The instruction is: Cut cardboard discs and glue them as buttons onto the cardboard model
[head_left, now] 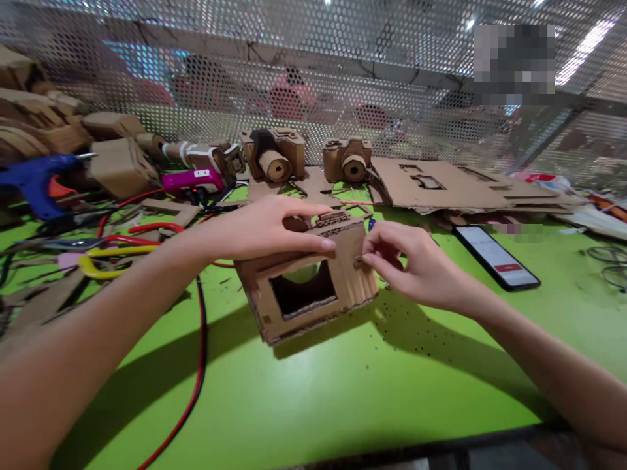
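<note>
A cardboard camera body [353, 264] is tilted above the green table, its back facing me with a rectangular opening in it. My left hand [264, 228] is closed over its top edge, thumb on the back panel and fingers behind. At the right of that panel sits a small round cardboard bit [358, 260]. The thumb and fingertips of my right hand [406, 261] are pinched together beside it, touching the panel; what they hold is too small to make out. A little blue object [371, 224] shows just behind the right fingers.
Two cardboard cameras [279, 160] stand at the back, beside a cut cardboard sheet [441, 186]. At left lie a blue glue gun [39, 183], yellow- and red-handled pliers [105, 261] and cables. A phone [497, 256] lies at right. Perforated metal mesh [220, 85] rises behind the table [313, 405].
</note>
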A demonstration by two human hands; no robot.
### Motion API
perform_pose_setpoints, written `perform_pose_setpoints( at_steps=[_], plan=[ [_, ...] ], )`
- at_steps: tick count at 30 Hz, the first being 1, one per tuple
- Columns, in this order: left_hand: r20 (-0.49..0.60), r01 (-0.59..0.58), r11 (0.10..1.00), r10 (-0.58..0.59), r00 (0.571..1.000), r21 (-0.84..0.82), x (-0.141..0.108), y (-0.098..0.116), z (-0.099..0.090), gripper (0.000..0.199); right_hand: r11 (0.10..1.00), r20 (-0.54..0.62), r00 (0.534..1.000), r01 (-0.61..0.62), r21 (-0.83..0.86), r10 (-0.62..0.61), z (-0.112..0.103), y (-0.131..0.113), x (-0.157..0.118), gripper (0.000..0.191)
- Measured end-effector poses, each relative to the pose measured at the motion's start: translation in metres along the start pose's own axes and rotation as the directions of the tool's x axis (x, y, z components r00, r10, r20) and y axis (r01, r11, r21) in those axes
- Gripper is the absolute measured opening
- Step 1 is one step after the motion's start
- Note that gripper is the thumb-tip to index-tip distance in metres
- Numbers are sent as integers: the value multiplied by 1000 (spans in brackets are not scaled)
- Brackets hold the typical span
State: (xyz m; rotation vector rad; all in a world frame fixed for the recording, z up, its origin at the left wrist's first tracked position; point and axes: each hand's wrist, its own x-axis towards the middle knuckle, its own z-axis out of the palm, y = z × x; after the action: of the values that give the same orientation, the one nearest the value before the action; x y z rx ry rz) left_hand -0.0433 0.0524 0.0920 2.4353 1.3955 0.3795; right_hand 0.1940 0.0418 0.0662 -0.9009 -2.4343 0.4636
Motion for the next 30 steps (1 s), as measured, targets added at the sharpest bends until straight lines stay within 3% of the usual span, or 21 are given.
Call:
perform_pose_setpoints(
  at_steps=[4,11,18,25,30],
  plan=[
    [-4,-38,999,38,999,-37,0,-1,2,58,992,2,1000,-30,125,30,-1,1,-2,9],
    [27,-88,994,90,996,-62,0,-1,2,55,993,14,999,-52,108,50,-3,-2,-1,9],
    [29,-123,990,125,992,-66,1,-4,3,53,967,-39,986,-148,207,159,4,-8,-1,10],
    [44,-97,992,100,994,-83,2,-5,3,57,921,-36,970,-215,325,239,10,-9,-1,9],
    [44,-53,998,55,998,-45,1,-2,1,58,952,-40,980,-177,249,192,8,-7,-5,9]
  ],
)
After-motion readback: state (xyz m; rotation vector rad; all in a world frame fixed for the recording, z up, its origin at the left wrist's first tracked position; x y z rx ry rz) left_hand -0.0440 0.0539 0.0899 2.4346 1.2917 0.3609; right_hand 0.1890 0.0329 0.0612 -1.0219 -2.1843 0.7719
